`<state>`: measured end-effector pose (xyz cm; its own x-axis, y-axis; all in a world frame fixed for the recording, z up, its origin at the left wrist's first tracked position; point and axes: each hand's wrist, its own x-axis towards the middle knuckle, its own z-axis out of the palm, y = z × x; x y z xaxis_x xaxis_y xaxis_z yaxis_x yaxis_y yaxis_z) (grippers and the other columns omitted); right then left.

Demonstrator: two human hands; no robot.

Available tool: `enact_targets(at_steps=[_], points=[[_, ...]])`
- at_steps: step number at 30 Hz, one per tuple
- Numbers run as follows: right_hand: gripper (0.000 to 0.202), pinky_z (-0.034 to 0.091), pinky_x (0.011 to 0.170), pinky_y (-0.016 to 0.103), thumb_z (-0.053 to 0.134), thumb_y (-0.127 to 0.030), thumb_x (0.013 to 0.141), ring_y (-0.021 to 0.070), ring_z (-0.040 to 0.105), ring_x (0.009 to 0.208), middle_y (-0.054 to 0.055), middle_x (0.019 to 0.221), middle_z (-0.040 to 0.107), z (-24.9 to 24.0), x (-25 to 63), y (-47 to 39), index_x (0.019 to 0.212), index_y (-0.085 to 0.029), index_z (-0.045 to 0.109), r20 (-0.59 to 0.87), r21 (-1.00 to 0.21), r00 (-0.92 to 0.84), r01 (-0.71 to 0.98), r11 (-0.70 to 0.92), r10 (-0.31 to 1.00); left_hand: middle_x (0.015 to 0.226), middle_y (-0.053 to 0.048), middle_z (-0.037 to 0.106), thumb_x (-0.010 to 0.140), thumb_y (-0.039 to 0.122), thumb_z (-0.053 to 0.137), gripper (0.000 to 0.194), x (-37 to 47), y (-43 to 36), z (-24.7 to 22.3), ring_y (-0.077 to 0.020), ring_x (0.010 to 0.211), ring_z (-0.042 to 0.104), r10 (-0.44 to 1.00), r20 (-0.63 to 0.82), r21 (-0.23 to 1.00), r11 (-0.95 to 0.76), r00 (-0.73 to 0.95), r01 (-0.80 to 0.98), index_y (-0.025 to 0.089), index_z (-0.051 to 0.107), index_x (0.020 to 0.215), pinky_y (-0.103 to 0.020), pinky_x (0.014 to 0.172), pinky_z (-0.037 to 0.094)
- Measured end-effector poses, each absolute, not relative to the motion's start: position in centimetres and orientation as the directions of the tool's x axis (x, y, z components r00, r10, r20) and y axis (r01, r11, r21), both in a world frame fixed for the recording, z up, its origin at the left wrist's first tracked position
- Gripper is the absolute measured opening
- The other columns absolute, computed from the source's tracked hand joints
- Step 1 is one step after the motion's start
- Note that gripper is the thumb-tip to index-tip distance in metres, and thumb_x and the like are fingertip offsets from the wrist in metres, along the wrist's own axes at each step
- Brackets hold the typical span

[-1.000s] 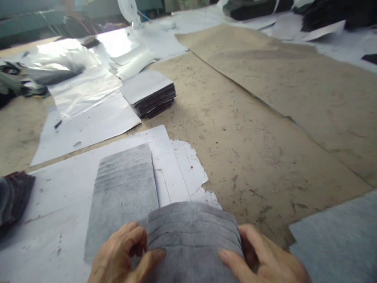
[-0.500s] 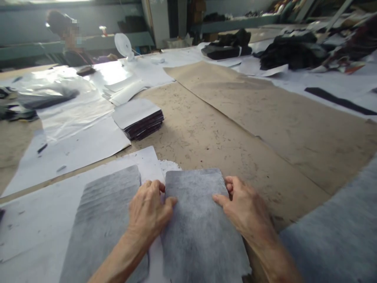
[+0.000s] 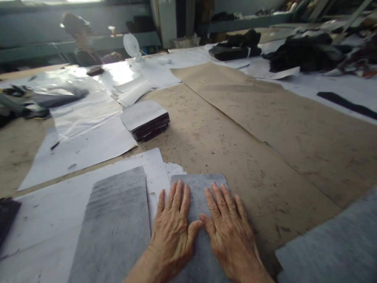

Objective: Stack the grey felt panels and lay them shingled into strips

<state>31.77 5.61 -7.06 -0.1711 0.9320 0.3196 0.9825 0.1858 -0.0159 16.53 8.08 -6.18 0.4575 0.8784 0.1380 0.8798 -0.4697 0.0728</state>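
Both hands lie flat, palms down, on a grey fabric-like stack (image 3: 200, 192) at the bottom centre. My left hand (image 3: 173, 228) covers its left side, fingers stretched forward and a little apart. On the right side rests my right hand (image 3: 229, 228), its fingers spread; the two thumbs nearly touch. A second grey stack (image 3: 114, 220) lies just left of my left hand, on white paper. Neither hand grips anything. The near part of the stack under my hands is largely hidden by them.
Ahead stands a pile of dark pieces with a pale top (image 3: 145, 116) on brown paper (image 3: 235, 145). Grey material (image 3: 332, 243) lies at the lower right. Dark cloth heaps (image 3: 306, 53) are at the back right. A person (image 3: 85, 43) is across the table.
Both hands have let go of the stack's side edges and moved onto its top, with their fingers now stretched out. The view has shifted slightly, and the scene sits further right.
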Motion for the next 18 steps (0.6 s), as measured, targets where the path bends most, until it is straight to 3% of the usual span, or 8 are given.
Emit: enact_targets(at_steps=[4, 8, 10, 13, 16, 18], points=[[0.045, 0.035, 0.093, 0.053, 0.029, -0.033, 0.089, 0.032, 0.038, 0.121, 0.014, 0.131, 0.044, -7.2, 32.6, 5.8, 0.122, -0.009, 0.048, 0.435, 0.029, -0.241, 0.967, 0.254, 0.868, 0.144, -0.013, 0.019, 0.083, 0.056, 0.033, 0.071, 16.0, 7.8, -4.7, -0.0277, 0.132, 0.015, 0.87, 0.13, 0.131, -0.491, 0.476, 0.862, 0.014, 0.018, 0.138, -0.048, 0.105, 0.025], [0.042, 0.039, 0.085, 0.057, 0.029, -0.029, 0.088, 0.037, 0.047, 0.111, 0.016, 0.12, 0.054, -6.4, 33.5, 6.7, 0.11, -0.009, 0.058, 0.498, 0.069, -0.336, 0.934, 0.35, 0.799, 0.14, -0.017, 0.028, 0.082, 0.046, 0.042, 0.066, 11.9, 5.5, -3.1, -0.03, 0.131, 0.02, 0.846, 0.31, 0.045, -0.469, 0.434, 0.882, 0.009, 0.024, 0.135, -0.051, 0.103, 0.025], [0.037, 0.041, 0.087, 0.054, 0.031, -0.023, 0.087, 0.0342, 0.051, 0.107, 0.017, 0.114, 0.058, -5.3, 32.7, 7.1, 0.106, -0.007, 0.059, 0.565, 0.049, -0.362, 0.912, 0.408, 0.741, 0.135, -0.015, 0.039, 0.083, 0.031, 0.045, 0.053, 8.6, 3.7, -2.8, -0.0263, 0.128, 0.028, 0.88, 0.378, 0.016, -0.317, 0.288, 0.948, 0.012, 0.031, 0.131, -0.047, 0.102, 0.029], [0.033, 0.042, 0.091, 0.044, 0.041, -0.016, 0.083, 0.0287, 0.051, 0.109, 0.017, 0.114, 0.058, -3.8, 28.9, 7.0, 0.109, -0.005, 0.057, 0.626, 0.016, -0.445, 0.828, 0.56, 0.64, 0.13, -0.013, 0.044, 0.08, 0.026, 0.048, 0.05, 4.1, 1.2, -3.4, -0.0255, 0.12, 0.041, 0.919, 0.357, -0.029, -0.166, 0.166, 0.986, 0.017, 0.037, 0.128, -0.043, 0.093, 0.04], [0.033, 0.044, 0.091, 0.036, 0.04, -0.012, 0.082, 0.024, 0.048, 0.113, 0.009, 0.116, 0.058, -4.2, 23.6, 5.6, 0.11, -0.015, 0.057, 0.592, -0.049, -0.55, 0.706, 0.707, 0.59, 0.123, -0.01, 0.052, 0.078, 0.021, 0.047, 0.044, 1.5, -1.1, -4.7, -0.0234, 0.111, 0.05, 0.931, 0.334, -0.041, -0.14, 0.145, 0.989, 0.02, 0.043, 0.122, -0.037, 0.084, 0.045], [0.028, 0.046, 0.087, 0.031, 0.04, -0.01, 0.083, 0.0186, 0.056, 0.103, 0.005, 0.101, 0.065, -5.2, 21.1, 4.3, 0.098, -0.02, 0.062, 0.593, -0.088, -0.554, 0.677, 0.731, 0.584, 0.113, -0.007, 0.06, 0.078, 0.016, 0.047, 0.038, 0.9, -2.3, -5.2, -0.0205, 0.101, 0.056, 0.922, 0.348, -0.069, -0.155, 0.169, 0.986, 0.021, 0.048, 0.115, -0.033, 0.078, 0.046]])
